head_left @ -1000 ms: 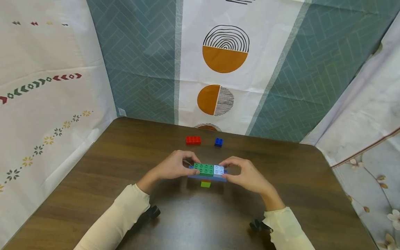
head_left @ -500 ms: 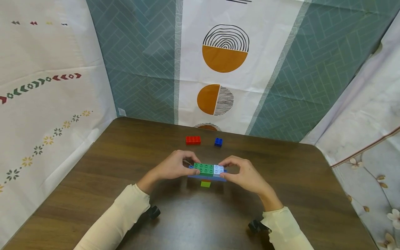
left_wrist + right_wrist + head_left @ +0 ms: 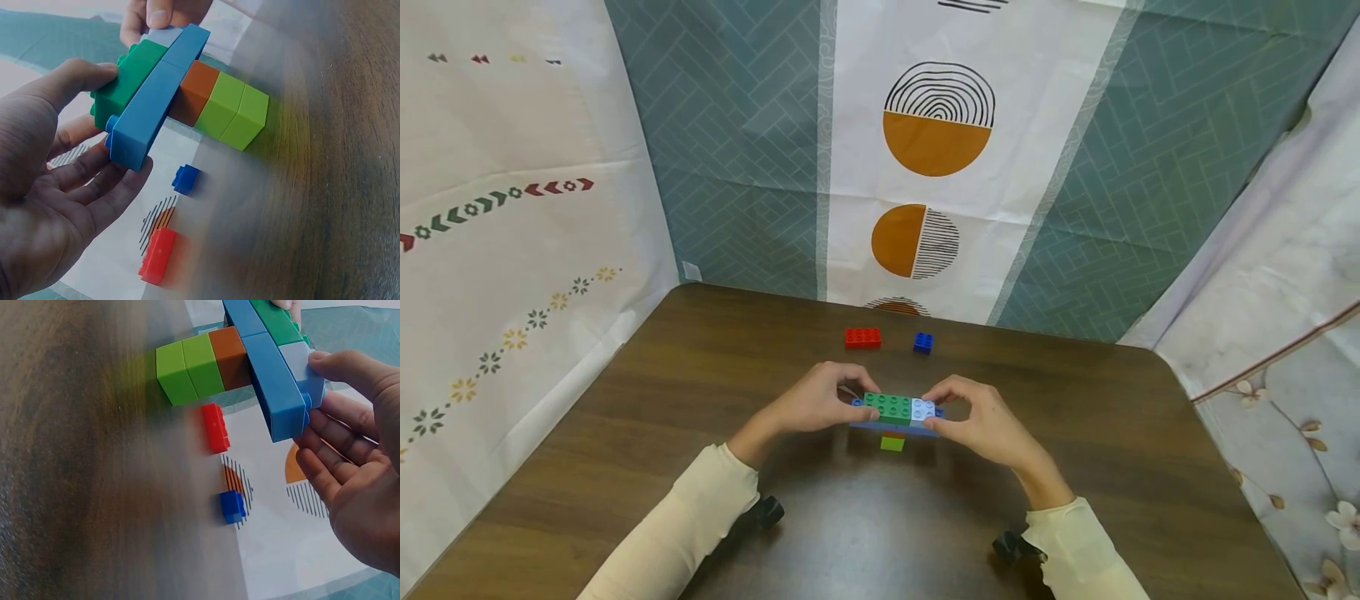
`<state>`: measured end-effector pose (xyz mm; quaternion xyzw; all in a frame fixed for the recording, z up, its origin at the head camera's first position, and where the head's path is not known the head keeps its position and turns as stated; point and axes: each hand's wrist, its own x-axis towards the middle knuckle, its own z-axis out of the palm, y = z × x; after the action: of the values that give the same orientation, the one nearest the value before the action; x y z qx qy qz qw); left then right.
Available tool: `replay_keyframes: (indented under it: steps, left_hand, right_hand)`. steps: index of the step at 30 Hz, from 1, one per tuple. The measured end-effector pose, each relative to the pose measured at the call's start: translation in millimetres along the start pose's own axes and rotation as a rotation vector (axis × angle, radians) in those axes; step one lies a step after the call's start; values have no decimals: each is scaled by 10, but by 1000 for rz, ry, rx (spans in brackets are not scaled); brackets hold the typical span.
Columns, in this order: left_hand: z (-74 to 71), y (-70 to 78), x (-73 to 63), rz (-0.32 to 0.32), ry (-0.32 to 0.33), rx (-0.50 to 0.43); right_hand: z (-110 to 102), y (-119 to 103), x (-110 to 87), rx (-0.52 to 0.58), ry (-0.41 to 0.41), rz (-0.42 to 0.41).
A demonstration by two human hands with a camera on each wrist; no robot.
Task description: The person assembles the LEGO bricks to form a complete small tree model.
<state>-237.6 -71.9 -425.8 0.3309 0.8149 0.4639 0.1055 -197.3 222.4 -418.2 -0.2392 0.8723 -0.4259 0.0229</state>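
Observation:
A tower of toy building bricks stands on the table between the two hands. Its base is two stacked lime green bricks (image 3: 231,112), then an orange-brown brick (image 3: 195,94). Across that lies a wide row of two blue bricks (image 3: 272,381). On top, a green brick (image 3: 887,407) sits beside a pale blue brick (image 3: 922,409), seemingly against it. My left hand (image 3: 816,402) holds the green brick, thumb in front and fingers behind. My right hand (image 3: 983,423) pinches the pale blue brick at its right end. Blue studs show at both ends of the row.
Behind the tower, a red brick (image 3: 862,337) and a small dark blue brick (image 3: 923,342) lie apart on the brown wooden table (image 3: 715,333). Patterned cloths (image 3: 745,167) hang along the table's back and sides.
My right hand has shifted slightly left, its thumb a little further over the pale blue brick's front. The left hand and the tower look unmoved; the view has tilted very slightly.

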Motion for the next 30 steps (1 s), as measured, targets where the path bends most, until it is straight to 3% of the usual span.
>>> replay_keyframes:
  steps: [8, 22, 30]
  left_hand:
    - [4, 18, 3, -2, 1, -4]
    - [8, -18, -4, -1, 25, -4]
    - [50, -93, 28, 47, 53, -14]
  right_hand:
    - [11, 1, 0, 9, -1, 26]
    - [8, -15, 13, -41, 3, -36]
    - [-56, 51, 13, -56, 40, -27]
